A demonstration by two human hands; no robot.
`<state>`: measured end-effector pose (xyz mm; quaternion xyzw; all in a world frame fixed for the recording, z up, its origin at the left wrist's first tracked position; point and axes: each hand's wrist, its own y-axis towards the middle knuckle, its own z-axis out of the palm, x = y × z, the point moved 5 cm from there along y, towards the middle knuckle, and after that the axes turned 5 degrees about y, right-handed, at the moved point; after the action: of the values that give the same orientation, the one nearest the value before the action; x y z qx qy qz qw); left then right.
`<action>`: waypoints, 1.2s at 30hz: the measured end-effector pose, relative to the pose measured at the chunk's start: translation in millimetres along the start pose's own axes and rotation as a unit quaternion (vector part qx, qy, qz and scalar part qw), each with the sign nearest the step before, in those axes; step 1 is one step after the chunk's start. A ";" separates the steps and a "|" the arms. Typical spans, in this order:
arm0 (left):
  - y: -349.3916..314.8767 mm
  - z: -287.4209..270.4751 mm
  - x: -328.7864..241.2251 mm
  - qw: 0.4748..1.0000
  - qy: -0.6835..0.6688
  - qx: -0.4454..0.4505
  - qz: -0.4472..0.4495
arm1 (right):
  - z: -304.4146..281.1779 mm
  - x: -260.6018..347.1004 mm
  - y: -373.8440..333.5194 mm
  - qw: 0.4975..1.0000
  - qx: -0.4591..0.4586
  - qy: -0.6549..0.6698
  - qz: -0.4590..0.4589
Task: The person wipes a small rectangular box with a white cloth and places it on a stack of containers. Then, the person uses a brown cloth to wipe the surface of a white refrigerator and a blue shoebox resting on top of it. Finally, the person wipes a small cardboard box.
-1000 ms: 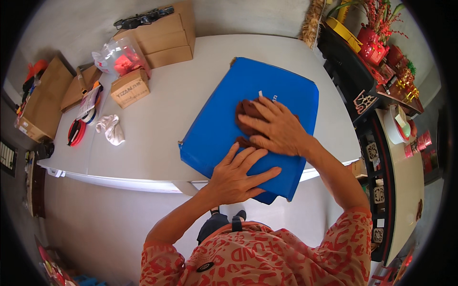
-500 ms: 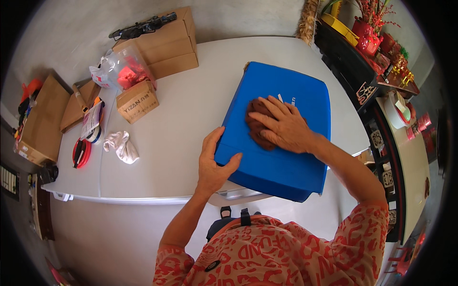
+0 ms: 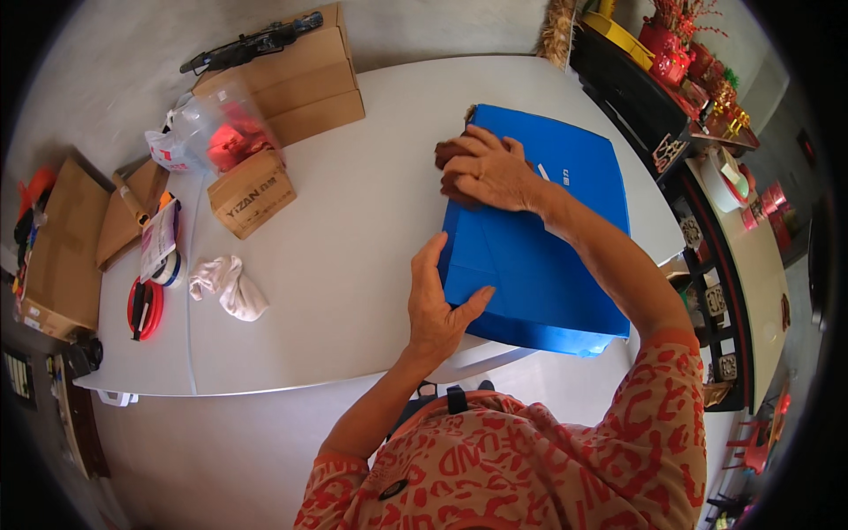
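A blue box (image 3: 548,265) with a worn back corner lies on the white table (image 3: 353,212), its near end reaching the front edge. My right hand (image 3: 499,170) is closed over a bunched brown cloth (image 3: 453,159), pressing it on the box's left edge towards the back; part of the cloth hangs past that edge. Beneath the palm the rest of the cloth is hidden. My left hand (image 3: 439,305) rests against the box's near left corner, its thumb over the top and its fingers along the side, steadying it in an open grip.
To the left lie a white crumpled cloth (image 3: 231,287), a red ring-shaped roll (image 3: 146,309) and a small cardboard box (image 3: 253,194). Larger cardboard boxes (image 3: 309,79) stand at the back and far left. A dark cabinet (image 3: 698,238) runs along the right side.
My right hand has slid the brown cloth left and back, from the middle of the lid to its left edge. The box and my left hand sit further right in view.
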<state>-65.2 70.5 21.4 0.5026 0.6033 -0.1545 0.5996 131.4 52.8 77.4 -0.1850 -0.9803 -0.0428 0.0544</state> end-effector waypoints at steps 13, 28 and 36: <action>3.1 -2.0 -4.1 0.994 0.010 -0.061 0.086 | 0.5 80.6 -108.0 0.990 -0.050 0.053 -0.122; 2.5 -6.2 -0.9 0.998 0.051 0.001 0.034 | -12.9 60.4 -240.7 0.991 -0.125 -0.035 0.034; 2.6 -5.4 -6.4 0.999 -0.009 0.037 0.006 | -2.0 80.2 -250.1 0.939 -0.343 -0.017 -0.028</action>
<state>-67.6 73.3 29.4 0.5265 0.5886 -0.1781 0.5870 -34.6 -150.7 73.2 -0.1661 -0.9116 -0.3749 -0.0299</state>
